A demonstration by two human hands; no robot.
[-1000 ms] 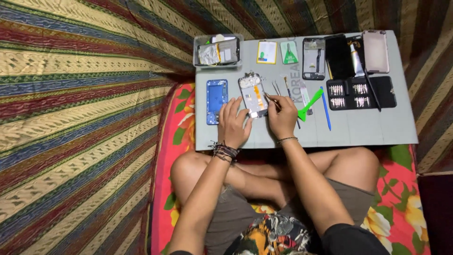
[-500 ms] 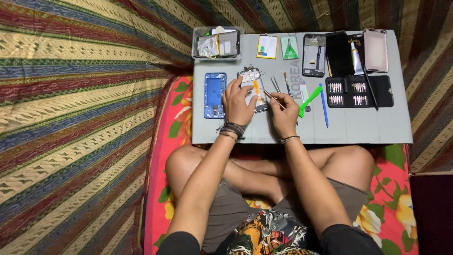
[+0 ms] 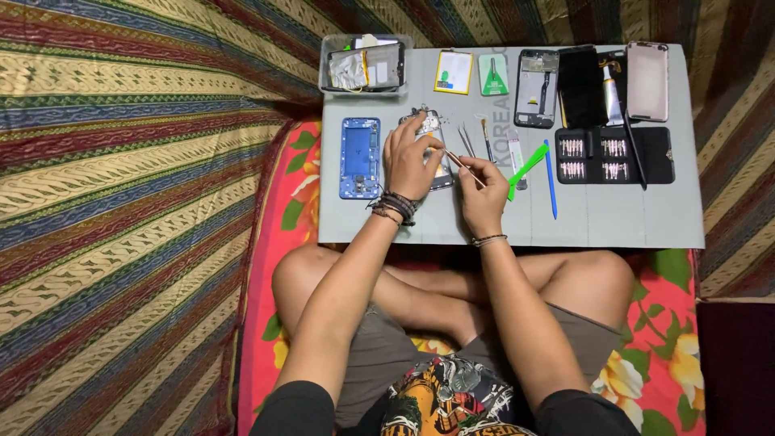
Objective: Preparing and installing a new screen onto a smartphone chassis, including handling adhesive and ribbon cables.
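My left hand lies flat on an opened phone on the grey mat, pressing it down. My right hand pinches a thin tool whose tip points at the phone's inside, just right of my left hand. A blue phone frame lies to the left of my left hand. Tweezers and a small brush rest just beyond my right hand.
A clear tray of parts sits at the mat's far left. A battery, green card, phone housings and pink back cover line the far edge. A black bit case, blue stick and green pick lie right.
My left hand has slid further over the opened phone, covering more of it. My right hand has turned the thin tool toward the phone. The view has shifted slightly.
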